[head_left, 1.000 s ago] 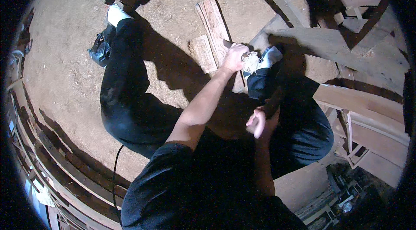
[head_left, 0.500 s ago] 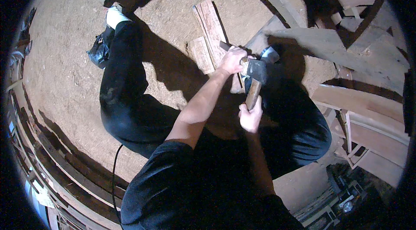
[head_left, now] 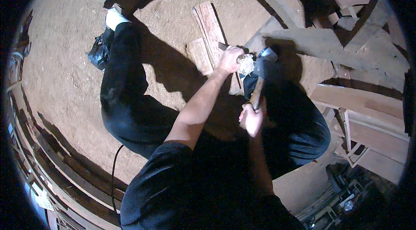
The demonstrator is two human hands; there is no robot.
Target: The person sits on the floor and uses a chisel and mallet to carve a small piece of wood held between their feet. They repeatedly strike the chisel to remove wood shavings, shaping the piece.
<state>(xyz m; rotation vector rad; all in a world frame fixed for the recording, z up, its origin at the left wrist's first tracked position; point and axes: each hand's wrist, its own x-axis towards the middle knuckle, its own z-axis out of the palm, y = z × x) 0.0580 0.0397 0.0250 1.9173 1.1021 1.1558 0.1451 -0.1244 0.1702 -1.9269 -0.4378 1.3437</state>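
My left hand point(head_left: 231, 59) is closed round a chisel. The chisel's frayed, pale handle end point(head_left: 246, 65) sticks out toward the right, and a short dark piece of its blade point(head_left: 222, 46) shows on the other side, over the wood. My right hand point(head_left: 251, 118) grips the wooden handle of a hammer point(head_left: 256, 92), whose dark, blocky head is just right of the chisel's end, apart from it. Beneath and beyond my left hand lies a reddish wooden board point(head_left: 209, 22), with a shorter wood piece point(head_left: 201, 55) beside it. Where the blade's edge meets the wood is hidden.
My legs stretch out either side of the boards, over a floor point(head_left: 65, 26) strewn with sawdust. A black plastic bag point(head_left: 99, 52) lies by my left foot. Planks point(head_left: 312, 41) lie at the far right, stacked boards point(head_left: 359, 100) at the right. A black cable point(head_left: 114, 173) runs at the lower left.
The hammer head has moved right, away from the chisel's end, uncovering its frayed top. My right hand has shifted slightly; my left hand stays nearly in place.
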